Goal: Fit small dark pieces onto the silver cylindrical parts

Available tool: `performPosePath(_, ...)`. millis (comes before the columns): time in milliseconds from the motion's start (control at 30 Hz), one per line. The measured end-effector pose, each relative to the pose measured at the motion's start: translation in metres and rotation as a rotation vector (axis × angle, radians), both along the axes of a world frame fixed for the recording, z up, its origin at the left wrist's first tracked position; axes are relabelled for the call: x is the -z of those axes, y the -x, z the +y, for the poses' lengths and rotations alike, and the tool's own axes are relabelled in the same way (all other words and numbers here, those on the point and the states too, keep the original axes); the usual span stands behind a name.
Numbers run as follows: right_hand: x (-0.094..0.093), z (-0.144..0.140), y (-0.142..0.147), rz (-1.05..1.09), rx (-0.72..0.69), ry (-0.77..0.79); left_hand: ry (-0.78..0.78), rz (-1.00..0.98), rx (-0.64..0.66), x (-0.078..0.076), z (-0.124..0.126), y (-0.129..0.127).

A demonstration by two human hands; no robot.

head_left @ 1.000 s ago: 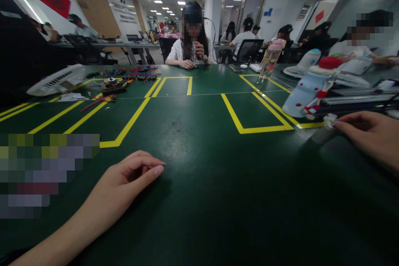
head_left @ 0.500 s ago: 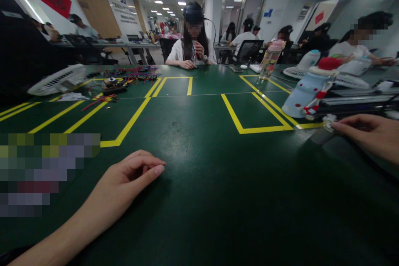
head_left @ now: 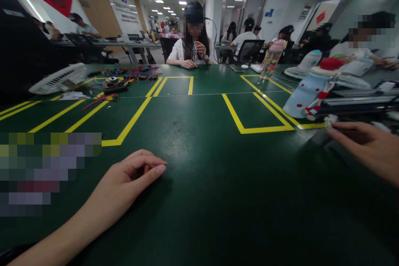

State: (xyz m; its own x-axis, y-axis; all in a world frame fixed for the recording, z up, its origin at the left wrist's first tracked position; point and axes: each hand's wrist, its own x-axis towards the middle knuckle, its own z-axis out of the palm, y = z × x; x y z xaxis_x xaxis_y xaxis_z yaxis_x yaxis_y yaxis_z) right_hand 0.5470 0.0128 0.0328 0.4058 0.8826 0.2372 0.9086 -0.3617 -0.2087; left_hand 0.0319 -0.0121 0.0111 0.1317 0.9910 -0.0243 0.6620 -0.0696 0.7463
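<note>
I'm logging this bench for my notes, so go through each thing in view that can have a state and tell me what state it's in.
Left hand: resting on the green table, fingers loosely curled, holding nothing.
Right hand: stretched out, fingertips at a small white piece; grip unclear.
Blue bottle: lying tilted on the table.
Clear drink bottle: upright, lid on.
White fan: lying tilted.
Coloured wires: loose in a heap.

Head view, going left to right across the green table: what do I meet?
White fan → pile of coloured wires → left hand → clear drink bottle → pale blue dotted bottle → right hand, fingertips by a small white piece.
</note>
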Motion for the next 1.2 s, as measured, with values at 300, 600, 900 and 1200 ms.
performPosePath(300, 0.034, -0.003, 0.028, 0.088, -0.428, -0.447, -0.004, -0.017, 0.013, 0.006, 0.003, 0.002)
performPosePath(600, 0.027, -0.030, 0.202, 0.522, -1.311, -0.132, -0.011, 0.045, 0.039, 0.006, 0.006, -0.003)
performPosePath(900, 0.038, -0.027, 0.211, 0.769, -1.129, 0.036, -0.135, -0.019, 0.220, -0.014, -0.003, -0.057)
performPosePath(1200, 0.034, -0.023, 0.218, 0.870, -1.036, 0.132, -0.203, -0.129, 0.249, -0.034, 0.006, -0.085)
